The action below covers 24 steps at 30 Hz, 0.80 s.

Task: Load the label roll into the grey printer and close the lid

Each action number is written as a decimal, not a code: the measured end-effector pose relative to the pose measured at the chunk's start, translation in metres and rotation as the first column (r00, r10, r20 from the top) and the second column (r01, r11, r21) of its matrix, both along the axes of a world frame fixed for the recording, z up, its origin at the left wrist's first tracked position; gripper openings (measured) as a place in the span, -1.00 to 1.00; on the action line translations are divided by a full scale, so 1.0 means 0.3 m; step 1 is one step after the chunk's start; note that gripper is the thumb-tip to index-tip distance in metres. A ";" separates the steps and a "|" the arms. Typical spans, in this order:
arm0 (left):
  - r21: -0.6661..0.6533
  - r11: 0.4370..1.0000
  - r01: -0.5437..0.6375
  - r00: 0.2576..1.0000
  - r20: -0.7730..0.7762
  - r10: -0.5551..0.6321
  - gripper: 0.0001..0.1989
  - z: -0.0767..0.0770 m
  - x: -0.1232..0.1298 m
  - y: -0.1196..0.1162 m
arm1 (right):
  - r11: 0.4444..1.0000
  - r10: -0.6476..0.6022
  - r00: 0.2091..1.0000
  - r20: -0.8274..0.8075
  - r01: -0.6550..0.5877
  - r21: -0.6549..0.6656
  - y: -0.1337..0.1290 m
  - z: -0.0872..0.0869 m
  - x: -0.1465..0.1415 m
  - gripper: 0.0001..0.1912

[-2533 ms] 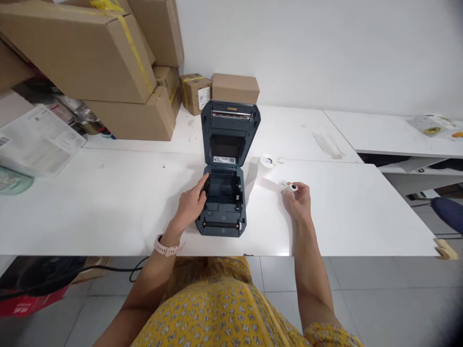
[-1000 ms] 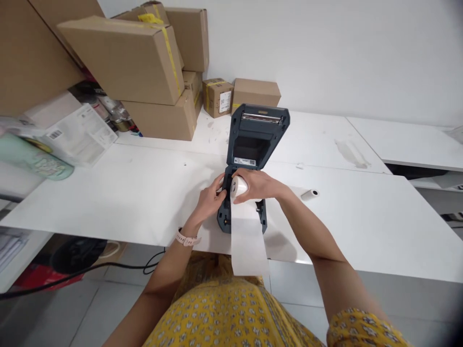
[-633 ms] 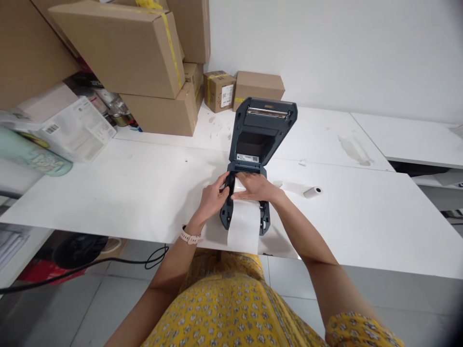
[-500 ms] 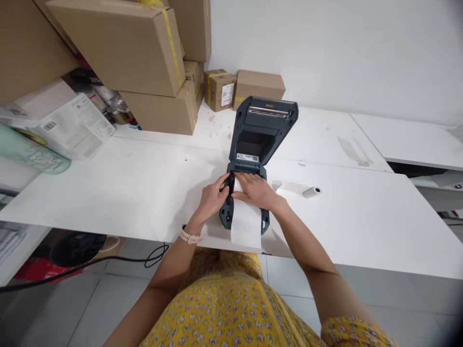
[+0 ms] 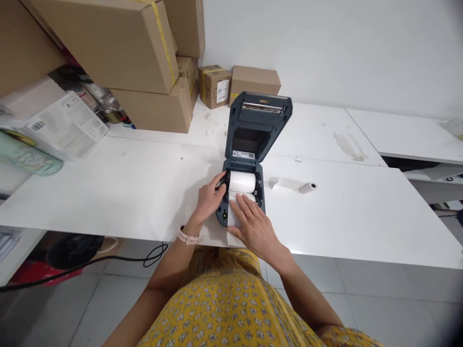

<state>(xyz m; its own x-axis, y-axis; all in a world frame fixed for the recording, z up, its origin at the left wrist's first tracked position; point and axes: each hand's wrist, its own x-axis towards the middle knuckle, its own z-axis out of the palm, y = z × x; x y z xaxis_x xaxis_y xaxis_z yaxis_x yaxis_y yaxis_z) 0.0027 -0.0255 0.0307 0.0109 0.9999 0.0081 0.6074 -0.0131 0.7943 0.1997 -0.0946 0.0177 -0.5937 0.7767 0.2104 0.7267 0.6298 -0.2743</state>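
Note:
A dark grey label printer (image 5: 261, 166) stands on the white table with its lid raised. Inside sits a white paper roll (image 5: 242, 182) between black holders, and its paper strip (image 5: 233, 217) runs out over the front. My left hand (image 5: 209, 198) is at the printer's left side, thumb and fingers closed about the black roll holder (image 5: 227, 180) there. Flat on the strip, in front of the roll, lies my right hand (image 5: 253, 226) with its fingers stretched out. It covers part of the strip and the printer's front right.
Right of the printer, a small paper roll (image 5: 308, 188) lies with its end unrolled. Cardboard boxes (image 5: 152, 106) are stacked at the back left, and two smaller boxes (image 5: 255, 82) stand behind the printer. A green bottle (image 5: 32, 156) lies far left. A black cable (image 5: 119, 259) hangs below the table.
My right hand has slid from the roll toward me, onto the paper strip, leaving the roll in sight. My left hand stays at the printer's left side. The camera view has shifted slightly.

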 end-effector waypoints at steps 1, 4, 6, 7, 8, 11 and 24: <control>0.005 1.000 0.001 1.000 0.019 -0.001 -0.49 -0.005 -0.001 -0.001 | 1.000 0.008 1.000 -0.004 -0.008 -0.001 -0.009 0.001 -0.001 0.03; 0.005 1.000 -0.008 0.999 0.044 0.007 -0.50 -0.015 -0.003 -0.003 | 0.999 0.031 1.000 -0.002 -0.032 -0.014 -0.036 0.007 -0.002 0.10; -0.003 1.000 -0.017 0.999 0.045 0.017 -0.50 -0.017 -0.002 -0.004 | 0.999 0.041 0.999 0.006 -0.040 -0.018 -0.049 0.009 -0.001 0.10; -0.006 1.000 -0.020 0.999 0.044 0.020 -0.50 -0.017 -0.001 -0.004 | 0.999 0.043 0.999 0.011 -0.043 -0.017 -0.053 0.009 -0.001 0.11; -0.008 1.000 -0.022 0.999 0.043 0.023 -0.50 -0.016 0.000 -0.004 | 0.999 0.043 0.999 0.016 -0.043 -0.015 -0.055 0.008 0.000 0.11; -0.012 1.000 -0.022 0.998 0.051 0.022 -0.50 -0.011 0.001 -0.008 | 0.999 0.037 0.999 0.025 -0.037 0.004 -0.057 0.007 0.001 0.09; 0.028 0.999 -0.044 0.992 0.119 0.041 -0.50 -0.032 0.009 -0.004 | 0.998 0.046 0.999 0.023 -0.046 0.031 -0.075 0.014 0.014 0.07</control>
